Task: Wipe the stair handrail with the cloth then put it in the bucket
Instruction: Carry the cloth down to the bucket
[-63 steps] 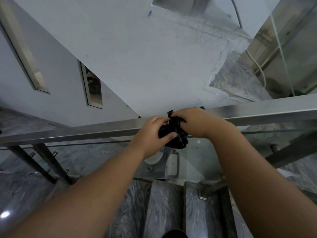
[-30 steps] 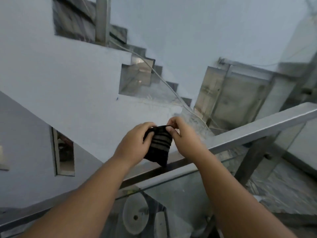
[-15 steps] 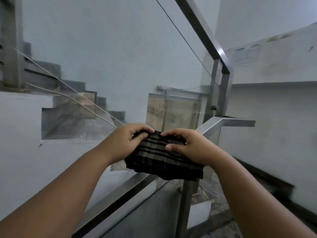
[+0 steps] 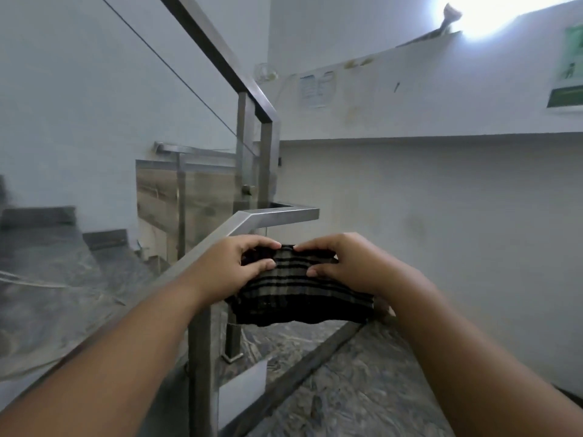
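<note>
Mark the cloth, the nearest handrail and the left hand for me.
striped cloth (image 4: 299, 294), head view, middle of the fabric between the hands.
handrail (image 4: 284, 215), head view, flat top of its level end section.
left hand (image 4: 235, 266), head view, back of the hand.

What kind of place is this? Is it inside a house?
Probably an indoor stairwell, seen from a landing. A steel handrail with glass panels under it runs past, stone steps show on the left, and the floor looks like marble.
</note>
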